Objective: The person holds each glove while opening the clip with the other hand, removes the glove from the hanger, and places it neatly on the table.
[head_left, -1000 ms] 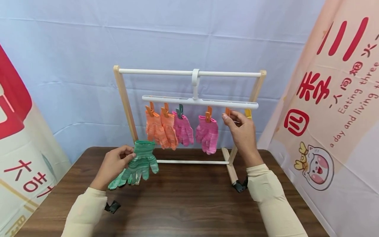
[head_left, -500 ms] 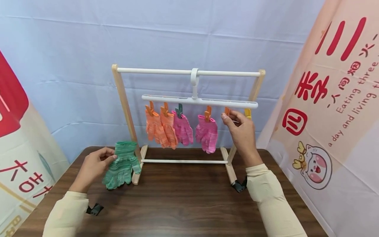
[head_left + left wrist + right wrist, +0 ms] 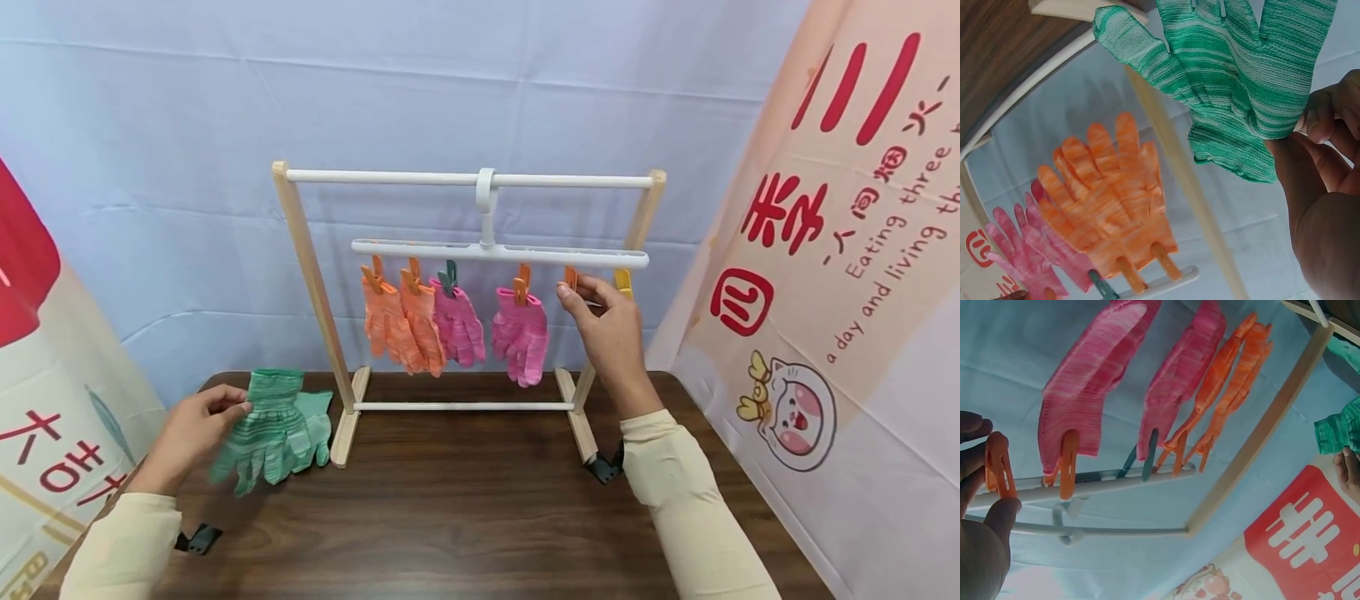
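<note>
My left hand (image 3: 187,433) pinches the edge of a green striped knit glove (image 3: 272,421), which hangs cuff up over the table's left side. Behind it lies another green glove (image 3: 315,423), partly covered. At the hanger's right part, my right hand (image 3: 611,333) pinches an orange clothespin (image 3: 1001,464) between thumb and fingers; no glove hangs from this pin. Left along the white hanger (image 3: 420,249), two orange gloves (image 3: 1110,194) hang from orange clothespins. Beside them is a pink glove (image 3: 457,325) on a dark green clothespin (image 3: 448,279), then a pink glove (image 3: 521,337) on an orange one.
The hanger hooks over the top bar (image 3: 390,177) of a wood-and-white rack. A yellow clothespin (image 3: 623,282) is at its right end, behind my right hand. Black brackets (image 3: 604,467) sit near the rack's right foot and by my left sleeve (image 3: 123,542). Printed cloths flank the brown table (image 3: 450,517).
My left hand has carried the green glove left and slightly down, away from the hanger, uncovering the rack's left foot. My right hand keeps its pinch on the orange clothespin.
</note>
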Motion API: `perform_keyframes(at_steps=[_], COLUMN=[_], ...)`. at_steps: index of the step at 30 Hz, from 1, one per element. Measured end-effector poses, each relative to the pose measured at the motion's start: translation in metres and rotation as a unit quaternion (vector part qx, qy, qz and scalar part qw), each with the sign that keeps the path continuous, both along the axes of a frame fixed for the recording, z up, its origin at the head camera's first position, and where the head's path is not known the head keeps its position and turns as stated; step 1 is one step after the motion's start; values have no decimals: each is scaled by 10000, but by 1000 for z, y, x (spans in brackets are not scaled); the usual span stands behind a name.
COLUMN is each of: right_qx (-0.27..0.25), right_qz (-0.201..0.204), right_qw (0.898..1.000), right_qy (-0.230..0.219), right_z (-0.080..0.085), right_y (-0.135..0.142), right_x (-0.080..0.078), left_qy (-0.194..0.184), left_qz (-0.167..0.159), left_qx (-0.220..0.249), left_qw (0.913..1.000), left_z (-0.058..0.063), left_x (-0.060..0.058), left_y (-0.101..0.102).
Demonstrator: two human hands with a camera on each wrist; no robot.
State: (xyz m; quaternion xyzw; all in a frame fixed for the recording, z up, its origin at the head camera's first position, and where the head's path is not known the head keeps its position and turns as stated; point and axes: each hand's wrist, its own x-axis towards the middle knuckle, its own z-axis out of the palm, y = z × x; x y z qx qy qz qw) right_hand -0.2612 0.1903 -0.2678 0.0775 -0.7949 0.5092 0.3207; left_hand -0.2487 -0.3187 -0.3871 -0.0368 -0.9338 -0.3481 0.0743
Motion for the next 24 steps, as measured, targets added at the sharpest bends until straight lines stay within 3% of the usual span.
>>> perform_keyframes(at_steps=[10, 18, 24], right_qx=[55, 133, 151], right_qz=[-70, -143, -134], right_qw=[9999, 9998, 9998], right_qy=[101, 91, 58], right_z=[0, -2, -5], right_y=[-2, -2, -3], right_x=[0, -1, -2], left_qy=[-258, -673, -893], left_qz=[1, -74, 33], left_qx=[-103, -171, 10], left_qw=[9996, 9976, 9960], left_z=[-9, -12, -19], left_x=[-7, -13, -20], left_y=[-25, -41, -46])
